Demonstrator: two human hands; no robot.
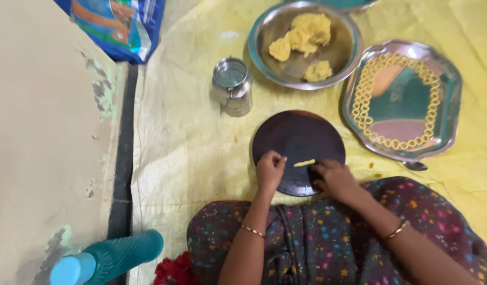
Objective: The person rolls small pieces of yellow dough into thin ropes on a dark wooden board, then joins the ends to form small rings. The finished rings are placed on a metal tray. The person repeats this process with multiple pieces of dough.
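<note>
Yellow floor sheet (pixel 190 142), dark round board (pixel 299 140) before the lap, left hand (pixel 270 170) fingers pinched together, empty, right hand (pixel 334 178) fingers curled beside thin dough strip (pixel 305 163) on board, dough bowl (pixel 264 39) and ring-lined tray (pixel 450 113) beyond

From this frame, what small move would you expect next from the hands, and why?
Probably the right hand rolls the short dough strip thinner on the dark round board, while the left hand pinches its own bit. The strip is shorter than the loops lining the steel tray.
</note>
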